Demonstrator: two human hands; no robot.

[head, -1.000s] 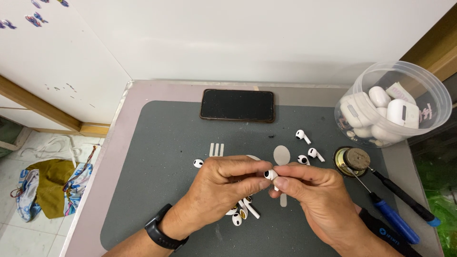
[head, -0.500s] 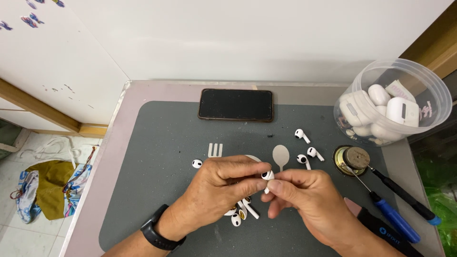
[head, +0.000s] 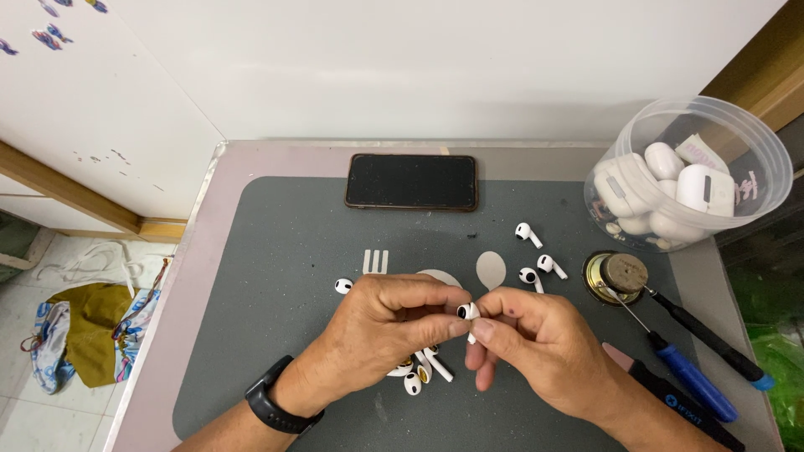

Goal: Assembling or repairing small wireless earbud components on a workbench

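Shifted slightly leftward since earlier, a glossy white earbud [head: 467, 312] is pinched between left hand [head: 387, 325] and right hand [head: 536, 343] above the matte grey mat [head: 285, 251].

Phone [head: 411, 182] behind hands, tub [head: 692, 173] right.

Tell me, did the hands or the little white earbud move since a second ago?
Hardly. Both hands slid a little toward the person, and the left hand and right hand pinch the same white earbud between their fingertips. Nothing was let go or picked up. The phone, the loose earbuds, the plastic tub and the screwdrivers lie as before.
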